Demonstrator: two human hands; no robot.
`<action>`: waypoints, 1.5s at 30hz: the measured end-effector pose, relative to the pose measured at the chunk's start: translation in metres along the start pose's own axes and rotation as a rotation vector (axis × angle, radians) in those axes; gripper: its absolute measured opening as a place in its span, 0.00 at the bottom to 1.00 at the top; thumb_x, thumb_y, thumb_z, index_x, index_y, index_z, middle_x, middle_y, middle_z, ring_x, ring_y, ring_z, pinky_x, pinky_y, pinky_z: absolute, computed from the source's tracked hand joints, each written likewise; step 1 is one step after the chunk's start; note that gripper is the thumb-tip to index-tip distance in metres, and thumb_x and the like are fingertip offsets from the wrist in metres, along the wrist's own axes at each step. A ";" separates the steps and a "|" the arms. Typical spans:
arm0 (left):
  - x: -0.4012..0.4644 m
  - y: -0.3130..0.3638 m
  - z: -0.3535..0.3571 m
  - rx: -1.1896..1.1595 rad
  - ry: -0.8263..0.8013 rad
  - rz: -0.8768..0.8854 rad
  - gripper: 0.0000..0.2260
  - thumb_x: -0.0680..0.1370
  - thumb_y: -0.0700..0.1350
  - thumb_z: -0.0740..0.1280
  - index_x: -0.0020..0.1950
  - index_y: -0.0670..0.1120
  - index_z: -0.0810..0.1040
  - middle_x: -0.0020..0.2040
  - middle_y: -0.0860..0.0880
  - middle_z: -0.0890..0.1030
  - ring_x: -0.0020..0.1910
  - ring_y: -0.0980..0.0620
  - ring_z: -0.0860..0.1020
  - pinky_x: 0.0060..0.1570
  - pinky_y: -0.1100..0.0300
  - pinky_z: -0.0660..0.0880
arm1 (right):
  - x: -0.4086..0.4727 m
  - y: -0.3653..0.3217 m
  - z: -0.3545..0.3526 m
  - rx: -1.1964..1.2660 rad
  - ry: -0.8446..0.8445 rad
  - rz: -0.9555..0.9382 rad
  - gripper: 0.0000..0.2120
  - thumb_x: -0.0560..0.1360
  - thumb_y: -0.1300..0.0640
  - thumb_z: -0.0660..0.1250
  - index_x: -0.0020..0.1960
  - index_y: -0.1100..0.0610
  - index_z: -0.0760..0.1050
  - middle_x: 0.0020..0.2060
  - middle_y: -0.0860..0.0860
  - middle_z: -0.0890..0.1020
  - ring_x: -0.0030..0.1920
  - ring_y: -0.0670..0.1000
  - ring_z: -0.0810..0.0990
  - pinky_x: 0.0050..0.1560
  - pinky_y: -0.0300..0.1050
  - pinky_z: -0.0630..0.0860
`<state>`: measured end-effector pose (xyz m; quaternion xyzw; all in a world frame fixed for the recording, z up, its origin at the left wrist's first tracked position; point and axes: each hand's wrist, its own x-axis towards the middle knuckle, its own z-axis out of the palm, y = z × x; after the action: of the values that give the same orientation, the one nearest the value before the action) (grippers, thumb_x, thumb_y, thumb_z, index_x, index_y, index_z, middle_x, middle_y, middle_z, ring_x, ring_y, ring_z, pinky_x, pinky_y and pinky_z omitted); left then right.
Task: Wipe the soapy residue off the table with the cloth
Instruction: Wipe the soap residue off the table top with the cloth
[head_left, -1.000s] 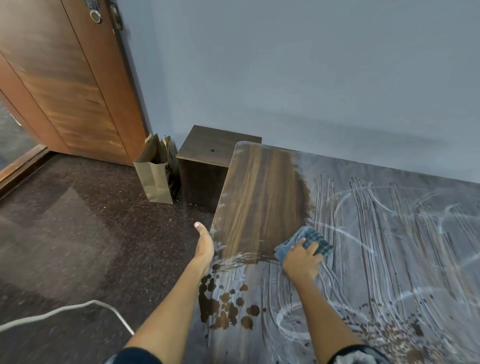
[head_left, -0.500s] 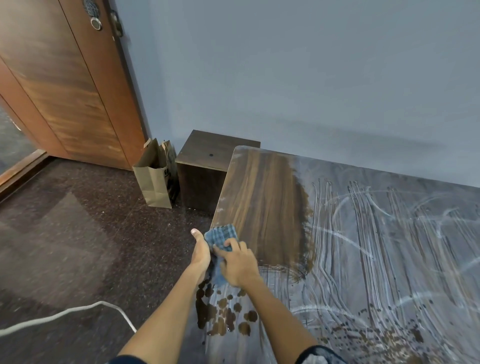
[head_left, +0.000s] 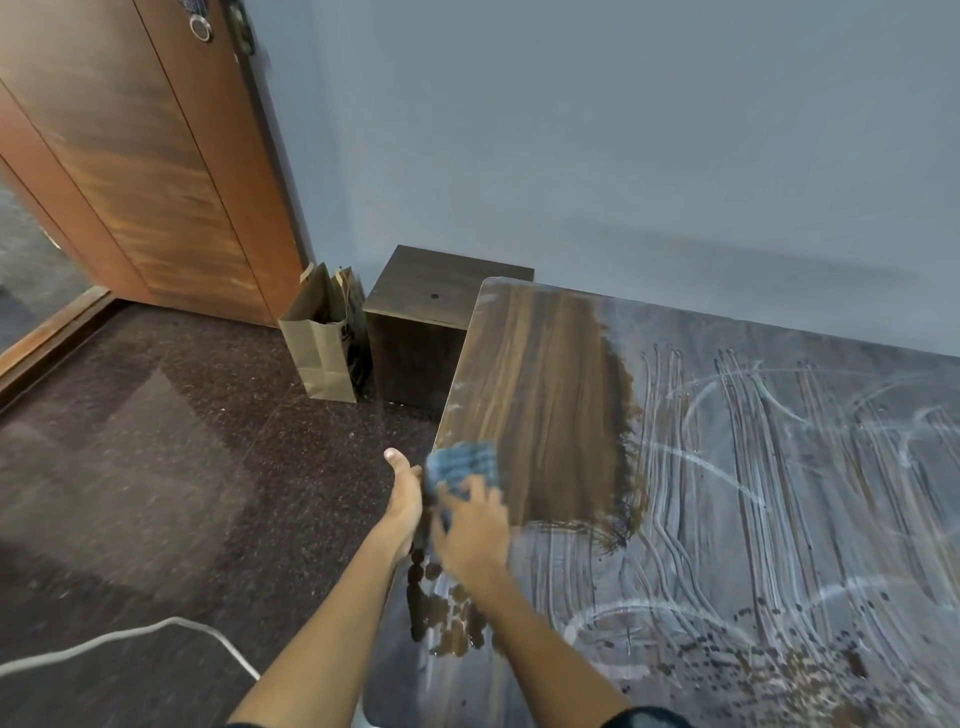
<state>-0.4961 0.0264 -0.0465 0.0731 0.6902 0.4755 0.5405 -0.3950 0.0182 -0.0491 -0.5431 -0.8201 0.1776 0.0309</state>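
Soapy white streaks cover most of the worktop (head_left: 779, 467), and the right hand (head_left: 470, 530) presses the blue cloth (head_left: 462, 467) flat at its left edge beside the open left hand (head_left: 405, 499), so wiping the near streaks likely comes next.

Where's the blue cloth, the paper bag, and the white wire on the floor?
blue cloth (head_left: 462, 467): head view, on its checked top part above the fingers.
paper bag (head_left: 319, 353): head view, on its front face.
white wire (head_left: 119, 638): head view, on its curved stretch on the floor.
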 end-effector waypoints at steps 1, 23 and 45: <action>0.002 -0.002 -0.003 -0.011 0.000 -0.023 0.39 0.75 0.66 0.34 0.59 0.45 0.76 0.54 0.40 0.79 0.52 0.45 0.77 0.67 0.48 0.64 | -0.010 -0.005 0.007 0.016 -0.021 -0.089 0.19 0.78 0.46 0.56 0.68 0.48 0.69 0.65 0.51 0.66 0.61 0.54 0.67 0.59 0.47 0.67; -0.026 -0.016 -0.005 0.029 -0.007 -0.037 0.37 0.77 0.65 0.36 0.71 0.43 0.66 0.66 0.42 0.73 0.66 0.42 0.70 0.68 0.49 0.62 | -0.018 0.032 -0.002 0.085 0.148 0.413 0.15 0.80 0.52 0.57 0.64 0.51 0.74 0.62 0.51 0.69 0.56 0.49 0.69 0.54 0.39 0.69; -0.034 -0.042 -0.022 0.077 0.056 -0.028 0.37 0.76 0.65 0.35 0.71 0.45 0.66 0.72 0.45 0.66 0.72 0.45 0.63 0.73 0.47 0.53 | -0.046 0.104 -0.016 0.138 0.233 0.639 0.16 0.80 0.55 0.59 0.66 0.51 0.74 0.61 0.56 0.67 0.56 0.57 0.68 0.51 0.45 0.67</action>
<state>-0.4832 -0.0301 -0.0557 0.0708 0.7239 0.4429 0.5242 -0.2810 0.0174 -0.0615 -0.7857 -0.5857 0.1699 0.1037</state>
